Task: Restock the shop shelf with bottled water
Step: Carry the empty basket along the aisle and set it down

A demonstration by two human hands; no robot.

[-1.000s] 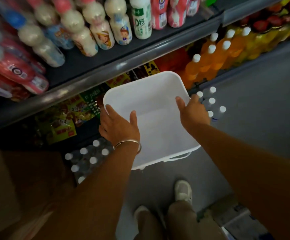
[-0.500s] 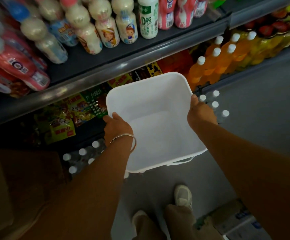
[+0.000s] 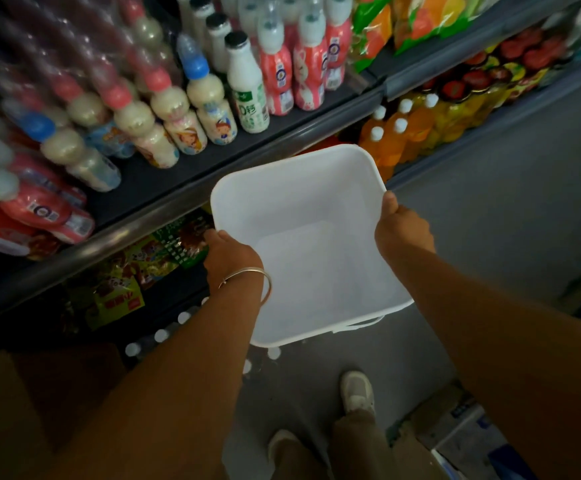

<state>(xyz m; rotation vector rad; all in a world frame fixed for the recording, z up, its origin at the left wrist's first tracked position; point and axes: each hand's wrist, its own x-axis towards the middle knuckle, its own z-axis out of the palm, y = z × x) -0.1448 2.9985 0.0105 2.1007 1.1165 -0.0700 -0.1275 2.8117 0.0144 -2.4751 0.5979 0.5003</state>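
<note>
I hold an empty white plastic bin (image 3: pixel 303 188) in the air in front of the shelf. My left hand (image 3: pixel 232 256) grips its left rim; a silver bangle circles that wrist. My right hand (image 3: pixel 401 228) grips the right rim, thumb over the edge. Several white-capped water bottles (image 3: pixel 162 336) stand on the floor below my left forearm, mostly hidden by the arm and the bin. A thin white handle hangs under the bin's near edge.
The dark shelf edge (image 3: pixel 164 216) runs just behind the bin, with milk drink bottles (image 3: pixel 209 102) above and snack packets (image 3: pixel 126 285) below. Orange drink bottles (image 3: pixel 391 133) stand at the right. A cardboard box (image 3: pixel 8 403) sits at lower left. Grey floor (image 3: pixel 490 216) lies to the right.
The bin has risen and moved right with both hands. My left hand slid from resting inside the rim to gripping its outer left edge. The view has tilted up the shelf.
</note>
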